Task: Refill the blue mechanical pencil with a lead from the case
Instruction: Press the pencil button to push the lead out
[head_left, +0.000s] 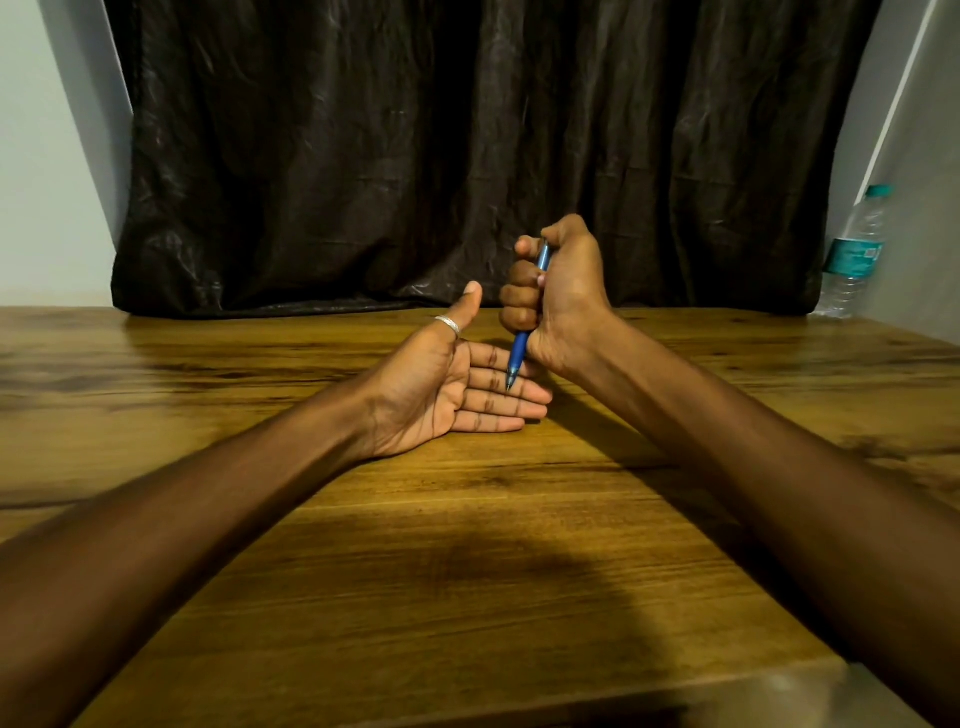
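Note:
My right hand (558, 296) is closed in a fist around the blue mechanical pencil (518, 353), which stands nearly upright with its tip pointing down. My thumb sits over the pencil's top end. The metal tip hangs just over the fingers of my left hand (457, 384). That hand rests palm up on the wooden table (467, 545), fingers flat and together, thumb raised, with a silver ring on the thumb. Nothing lies in the open palm. No lead case is in view.
A dark crumpled curtain (467, 156) hangs behind the table's far edge. A clear plastic water bottle (854, 254) with a teal cap and label stands at the far right corner by the wall.

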